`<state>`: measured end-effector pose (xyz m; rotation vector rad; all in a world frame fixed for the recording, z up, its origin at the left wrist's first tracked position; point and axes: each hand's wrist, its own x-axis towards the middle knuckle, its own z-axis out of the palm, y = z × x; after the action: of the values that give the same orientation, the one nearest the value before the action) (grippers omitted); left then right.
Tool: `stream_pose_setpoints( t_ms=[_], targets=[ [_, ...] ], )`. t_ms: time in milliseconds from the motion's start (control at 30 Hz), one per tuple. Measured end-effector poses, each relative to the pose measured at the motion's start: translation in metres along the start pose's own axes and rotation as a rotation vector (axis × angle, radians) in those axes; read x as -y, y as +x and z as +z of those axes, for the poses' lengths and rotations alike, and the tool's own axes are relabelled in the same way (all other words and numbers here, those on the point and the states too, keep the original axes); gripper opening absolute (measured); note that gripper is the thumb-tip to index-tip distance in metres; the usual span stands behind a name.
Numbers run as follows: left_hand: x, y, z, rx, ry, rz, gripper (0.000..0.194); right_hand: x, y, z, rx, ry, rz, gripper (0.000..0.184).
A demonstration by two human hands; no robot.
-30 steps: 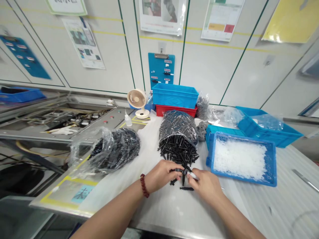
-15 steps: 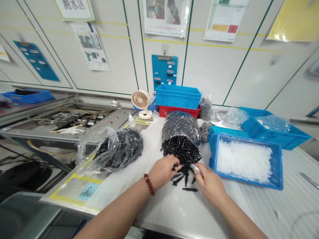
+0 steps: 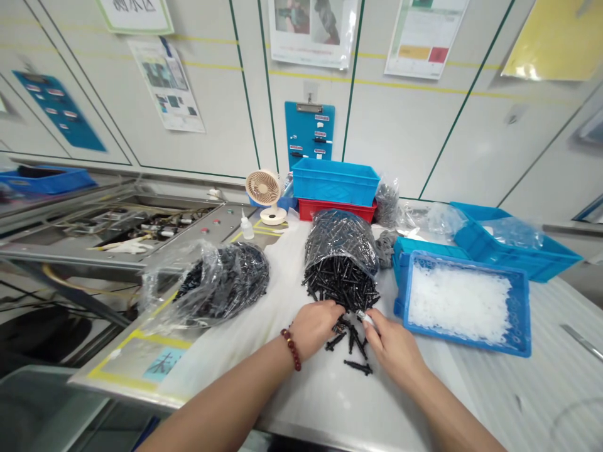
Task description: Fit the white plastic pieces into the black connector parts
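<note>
My left hand [image 3: 315, 326], with a red bead bracelet at the wrist, reaches into the front of a heap of small black plastic parts [image 3: 341, 284] that spills from a clear bag [image 3: 340, 238]. Its fingers curl over the parts; what they hold is hidden. My right hand [image 3: 394, 346] rests just right of the heap and pinches a small white piece [image 3: 364, 318] between thumb and fingertips. A few loose black parts [image 3: 357, 366] lie on the white table [image 3: 330, 402] between both hands.
A second bag of black parts [image 3: 221, 282] lies left. A blue tray of white pieces [image 3: 459, 302] sits right, more blue bins [image 3: 513, 242] behind it. A blue bin on a red one [image 3: 334, 182], a small fan [image 3: 262, 191] and a dropper bottle [image 3: 245, 227] stand at the back. A metal machine bed [image 3: 117, 229] is left.
Both hands moved forward from the table's front to the edge of the black heap. The left hand let go of the black part it held and now digs into the pile.
</note>
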<state>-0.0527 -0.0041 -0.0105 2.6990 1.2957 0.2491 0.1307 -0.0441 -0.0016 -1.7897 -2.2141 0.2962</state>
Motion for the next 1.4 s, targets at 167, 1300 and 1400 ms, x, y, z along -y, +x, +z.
stream_pose_setpoints(
  t_ms=[167,1300,1400],
  targets=[
    [-0.005,0.005,0.004,0.002,-0.046,0.031,0.005,0.0,0.001,0.001,0.004,0.02,-0.014,0.024],
    [-0.008,-0.01,-0.013,-0.019,-0.818,0.09,0.011,0.004,-0.006,0.001,0.072,-0.112,-0.041,0.029],
    [-0.006,-0.01,-0.013,-0.022,-0.843,0.073,0.011,0.004,-0.006,0.0,0.078,-0.069,-0.053,0.029]
  ],
)
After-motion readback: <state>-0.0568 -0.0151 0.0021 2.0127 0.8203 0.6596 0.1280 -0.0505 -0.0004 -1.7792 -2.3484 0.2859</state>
